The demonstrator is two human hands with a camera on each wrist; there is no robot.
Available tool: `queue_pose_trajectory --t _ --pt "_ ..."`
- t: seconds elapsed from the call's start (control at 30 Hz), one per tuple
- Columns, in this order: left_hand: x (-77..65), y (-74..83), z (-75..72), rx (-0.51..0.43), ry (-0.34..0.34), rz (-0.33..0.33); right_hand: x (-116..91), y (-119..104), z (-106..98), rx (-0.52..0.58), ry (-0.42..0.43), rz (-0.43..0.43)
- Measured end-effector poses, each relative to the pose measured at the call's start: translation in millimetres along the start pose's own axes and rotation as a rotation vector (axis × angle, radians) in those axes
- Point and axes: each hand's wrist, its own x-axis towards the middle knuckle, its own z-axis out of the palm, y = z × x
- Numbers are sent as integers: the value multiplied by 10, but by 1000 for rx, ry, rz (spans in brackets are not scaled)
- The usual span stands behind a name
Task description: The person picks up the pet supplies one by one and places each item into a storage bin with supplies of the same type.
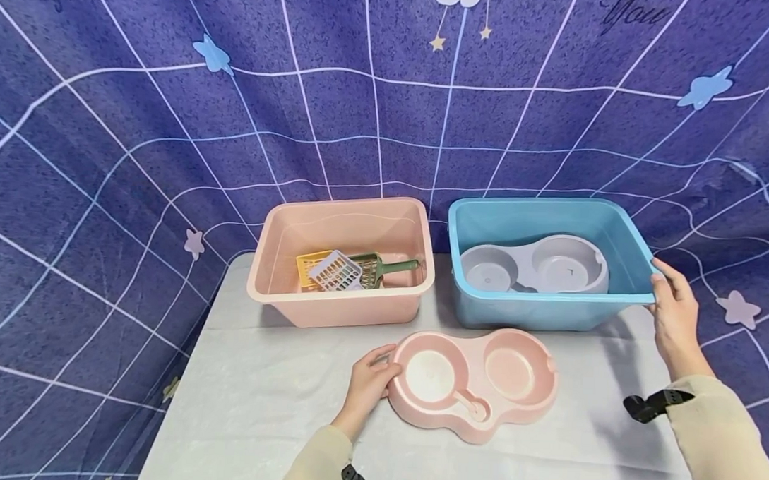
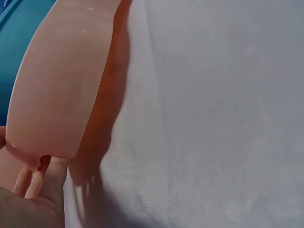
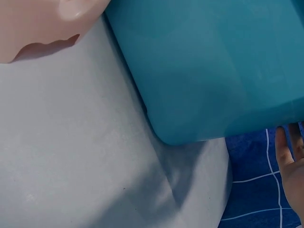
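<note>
A pink double pet bowl is over the front middle of the table. My left hand grips its left end, thumb on the rim and fingers tucked under the edge, as the left wrist view shows of the fingers. On the right, a blue bin holds a grey double pet bowl. My right hand holds that bin's right rim near the front corner, thumb over the rim. In the right wrist view the fingers are at the bin's lower edge in the picture.
A pink bin stands left of the blue one, with several litter scoops inside: a yellow one, a white one and a green one. A white cloth covers the table. Behind hangs a blue patterned curtain.
</note>
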Motion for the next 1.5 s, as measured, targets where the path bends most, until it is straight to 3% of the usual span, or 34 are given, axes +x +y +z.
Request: queue_pose_trajectory --t 0.27,0.63,0.9,1.13,1.27,1.5 --pt "-57 36 -50 -57 3 -39 -23 -3 1 8 -20 -3" --pt "-143 129 -71 -64 -19 -7 -7 -19 14 -6 -1 9" --pt "-332 423 -55 -100 -43 46 -4 -7 15 10 4 10" --pt "-244 281 -47 -114 -59 78 -4 1 11 15 7 8" --pt "-254 340 -53 -78 -59 99 -5 5 6 23 4 6" --pt "-290 477 -66 -62 -67 68 -9 2 -8 9 4 10"
